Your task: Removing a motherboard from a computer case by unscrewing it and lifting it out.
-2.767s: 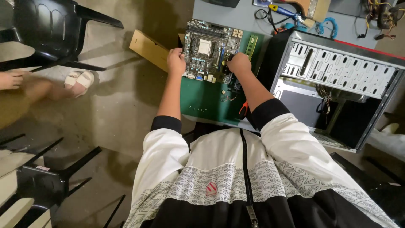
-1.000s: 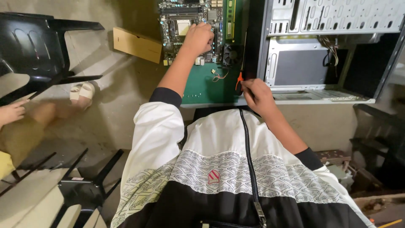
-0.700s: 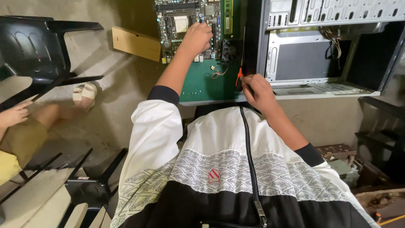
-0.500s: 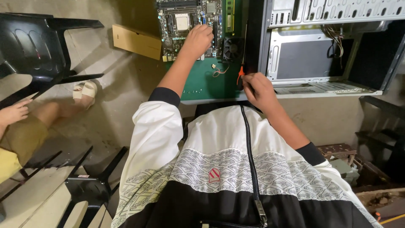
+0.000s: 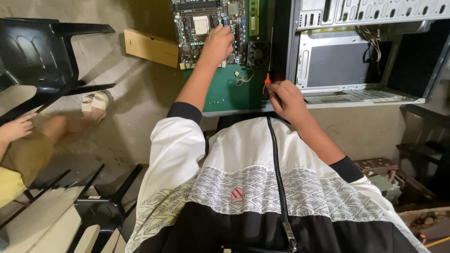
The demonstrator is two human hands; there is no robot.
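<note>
— On the green mat (image 5: 225, 93), what are your hands doing?

— On the far side, my left hand (image 5: 216, 44) rests on the circuit board (image 5: 201, 26), fingers curled down over its right part. I cannot tell whether they grip anything or only press on the board.

— And the other one?

— My right hand (image 5: 286, 98) sits at the near edge of the mat, fingers closed round the handle of a screwdriver (image 5: 267, 77). Its orange collar and dark shaft stick out past my knuckles, pointing away from me.

— Where does the board lie?

— Flat on the mat, its top edge cut off by the frame. A small black fan (image 5: 258, 51) sits just beside it to the right, with thin wires trailing onto the mat.

— What else is around?

— An open computer case (image 5: 356, 51) stands right of the mat. A cardboard box (image 5: 151, 47) lies left of the board. Another person sits at the far left, one hand (image 5: 16, 129) showing, beside a black plastic chair (image 5: 42, 56).
</note>
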